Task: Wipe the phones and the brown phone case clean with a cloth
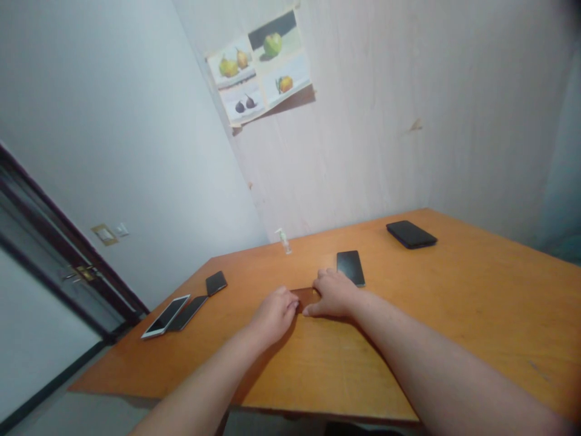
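A flat brown case-like object (306, 297) lies on the orange-brown wooden table between my two hands; what kind of thing it is I cannot make out. My left hand (278, 312) is closed with its fingers and thumb on the left end. On the other end, my right hand (334, 293) spans it, fingertips at the far edge and thumb at the near edge. Just behind my right hand lies a dark tablet (349, 266), its near left part covered by the hand.
At the left lie a white-framed tablet (167, 316), a dark flat cover (190, 312) and a small dark device (216, 282). A clear pump bottle (284, 241) stands near the wall. Far right is a black case (411, 234). The table's front edge (318, 413) runs under my forearms.
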Demonstrator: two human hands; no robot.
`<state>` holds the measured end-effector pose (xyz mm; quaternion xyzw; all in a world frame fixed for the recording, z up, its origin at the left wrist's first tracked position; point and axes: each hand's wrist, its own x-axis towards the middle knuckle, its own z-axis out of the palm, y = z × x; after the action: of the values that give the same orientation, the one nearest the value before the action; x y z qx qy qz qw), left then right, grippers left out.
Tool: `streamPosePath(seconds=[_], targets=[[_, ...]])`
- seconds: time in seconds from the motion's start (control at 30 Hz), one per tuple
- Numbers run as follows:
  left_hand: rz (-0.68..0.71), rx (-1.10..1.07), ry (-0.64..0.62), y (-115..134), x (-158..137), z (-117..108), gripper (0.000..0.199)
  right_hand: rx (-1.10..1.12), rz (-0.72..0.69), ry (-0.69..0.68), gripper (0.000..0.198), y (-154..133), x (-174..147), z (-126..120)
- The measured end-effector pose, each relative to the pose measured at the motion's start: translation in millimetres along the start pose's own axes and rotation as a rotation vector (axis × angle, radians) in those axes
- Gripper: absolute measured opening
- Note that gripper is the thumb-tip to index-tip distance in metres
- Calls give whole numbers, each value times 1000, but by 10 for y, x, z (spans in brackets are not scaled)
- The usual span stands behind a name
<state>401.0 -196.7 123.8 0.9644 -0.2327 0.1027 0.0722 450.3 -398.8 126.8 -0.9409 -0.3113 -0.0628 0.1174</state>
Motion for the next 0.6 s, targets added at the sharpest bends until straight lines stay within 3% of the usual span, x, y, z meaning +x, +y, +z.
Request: streamPosePath(seconds=[0.17, 0.3, 0.6], targets=[[7, -2, -45, 134, 328, 96, 25, -25, -3, 10, 66, -14, -21, -19], [-42, 22, -21, 48, 488, 112, 27, -19, -2, 6, 74, -10, -28, -30], [-147, 29, 0, -109, 69, -11, 21, 26, 20, -24, 79, -1, -5, -6]])
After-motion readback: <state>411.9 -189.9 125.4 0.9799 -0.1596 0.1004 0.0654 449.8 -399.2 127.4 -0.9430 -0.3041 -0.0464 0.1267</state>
